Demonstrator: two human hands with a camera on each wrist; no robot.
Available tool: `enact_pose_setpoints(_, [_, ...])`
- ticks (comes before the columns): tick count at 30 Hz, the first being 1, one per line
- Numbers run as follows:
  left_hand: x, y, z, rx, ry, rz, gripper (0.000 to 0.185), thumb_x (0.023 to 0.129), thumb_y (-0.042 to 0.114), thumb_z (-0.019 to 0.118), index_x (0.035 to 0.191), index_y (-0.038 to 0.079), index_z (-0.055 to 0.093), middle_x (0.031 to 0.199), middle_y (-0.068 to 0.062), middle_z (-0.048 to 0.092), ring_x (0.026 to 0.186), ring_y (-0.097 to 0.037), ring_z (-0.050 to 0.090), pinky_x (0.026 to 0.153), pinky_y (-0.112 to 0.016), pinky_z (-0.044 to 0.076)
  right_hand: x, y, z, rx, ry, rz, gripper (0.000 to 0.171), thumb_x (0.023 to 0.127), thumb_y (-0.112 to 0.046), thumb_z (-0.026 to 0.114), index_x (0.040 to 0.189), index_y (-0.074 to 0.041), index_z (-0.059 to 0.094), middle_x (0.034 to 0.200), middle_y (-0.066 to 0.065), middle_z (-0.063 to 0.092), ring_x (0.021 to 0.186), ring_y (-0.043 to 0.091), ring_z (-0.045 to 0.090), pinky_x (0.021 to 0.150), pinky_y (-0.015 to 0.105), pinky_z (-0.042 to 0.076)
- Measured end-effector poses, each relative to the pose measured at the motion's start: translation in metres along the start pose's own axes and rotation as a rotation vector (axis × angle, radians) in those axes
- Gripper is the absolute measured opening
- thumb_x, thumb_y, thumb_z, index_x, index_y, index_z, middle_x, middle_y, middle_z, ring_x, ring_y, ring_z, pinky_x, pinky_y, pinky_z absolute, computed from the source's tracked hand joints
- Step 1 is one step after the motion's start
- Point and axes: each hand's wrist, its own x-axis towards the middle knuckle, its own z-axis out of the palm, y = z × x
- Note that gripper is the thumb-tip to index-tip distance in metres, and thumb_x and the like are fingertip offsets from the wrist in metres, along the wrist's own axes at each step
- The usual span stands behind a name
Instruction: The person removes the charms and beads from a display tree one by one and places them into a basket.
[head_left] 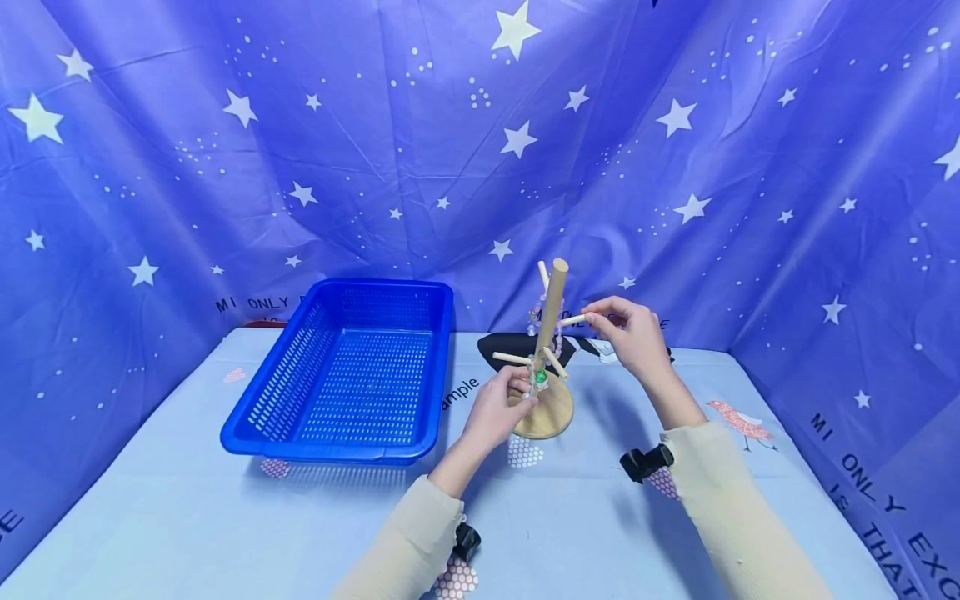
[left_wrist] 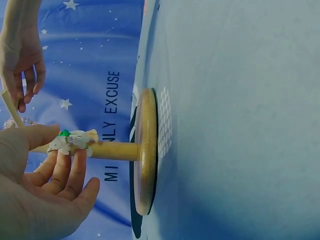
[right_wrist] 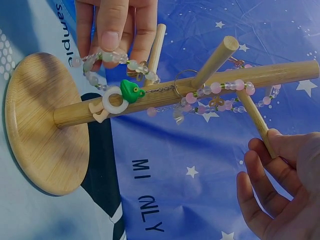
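1. Both hands are at the wooden stand (head_left: 546, 367), near the middle of the counter (head_left: 225, 508).
2. L hand (head_left: 498, 408) is low by the post. Its fingers pinch a bead bracelet (right_wrist: 112, 62) w/ pale green and clear beads. The bracelet seems to hang at a low peg (right_wrist: 155, 47), but I can't tell if it is on or off.
3. R hand (head_left: 633, 333) is higher up. Its fingertips pinch the end of a side peg (right_wrist: 255, 117), prob. to keep the stand from tipping.
4. More stuff hangs on the stand: a pink bead string (right_wrist: 220, 90) along the post, and a keyring w/ a green charm (right_wrist: 131, 91) and a white ring (right_wrist: 114, 100).
5. Blue basket (head_left: 345, 375) sits left of the stand, apart from it. Looks like it has nothing in it, so I think the job is just starting and most is left.
6. In the way: pegs stick out all round, and the bead strings and chain lie close, so they could snag.
7. Blue star cloth (head_left: 375, 125) hangs behind and at the sides.
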Motion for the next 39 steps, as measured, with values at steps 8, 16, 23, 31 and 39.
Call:
enact_pose_setpoints(8, [0.0011, 0.0002, -0.0013, 0.002, 0.018, -0.023, 0.032, 0.087, 0.004, 0.071, 0.117, 0.002, 0.063, 0.097, -0.009, 0.067, 0.091, -0.019, 0.065, 0.087, -0.028, 0.057, -0.0002, 0.0017, 0.0003, 0.007, -0.004, 0.005, 0.024, 0.098, -0.025, 0.064, 0.108, -0.006, 0.074, 0.097, 0.017, 0.075, 0.072, 0.003, 0.062, 0.062, 0.014, 0.05])
enact_pose_setpoints(16, [0.0012, -0.0003, -0.0025, 0.002, 0.04, -0.027, 0.022, 0.089, 0.007, 0.069, 0.11, 0.003, 0.063, 0.098, -0.01, 0.067, 0.089, -0.017, 0.063, 0.081, -0.025, 0.055, -0.0005, 0.0025, 0.0002, 0.017, -0.003, -0.003, 0.024, 0.098, -0.025, 0.064, 0.108, -0.005, 0.074, 0.096, 0.019, 0.075, 0.069, -0.007, 0.058, 0.064, 0.014, 0.052])
enact_pose_setpoints(23, [0.001, 0.0028, -0.0036, -0.019, 0.062, -0.035, 0.015, 0.091, 0.007, 0.067, 0.106, 0.002, 0.063, 0.098, -0.013, 0.067, 0.089, -0.018, 0.063, 0.077, -0.024, 0.054, -0.0008, 0.0019, -0.0001, 0.022, 0.001, -0.004, 0.024, 0.098, -0.025, 0.064, 0.108, -0.005, 0.074, 0.095, 0.019, 0.075, 0.069, -0.008, 0.058, 0.064, 0.014, 0.052])
enact_pose_setpoints(31, [0.0022, 0.0036, -0.0042, -0.015, 0.105, -0.036, 0.016, 0.092, 0.008, 0.066, 0.106, 0.002, 0.063, 0.1, -0.014, 0.067, 0.092, -0.022, 0.065, 0.079, -0.028, 0.056, -0.0007, 0.0014, 0.0, 0.018, 0.001, 0.011, 0.024, 0.098, -0.025, 0.064, 0.108, -0.005, 0.074, 0.092, 0.018, 0.074, 0.069, -0.002, 0.059, 0.062, 0.014, 0.05])
enact_pose_setpoints(39, [0.0035, 0.0066, -0.0054, -0.037, 0.15, -0.039, 0.014, 0.093, 0.007, 0.064, 0.106, 0.002, 0.062, 0.103, -0.016, 0.066, 0.091, -0.023, 0.066, 0.078, -0.027, 0.056, -0.0004, 0.0016, 0.0001, 0.025, -0.001, 0.014, 0.023, 0.098, -0.024, 0.064, 0.108, -0.005, 0.074, 0.094, 0.018, 0.074, 0.071, 0.001, 0.061, 0.062, 0.014, 0.05])
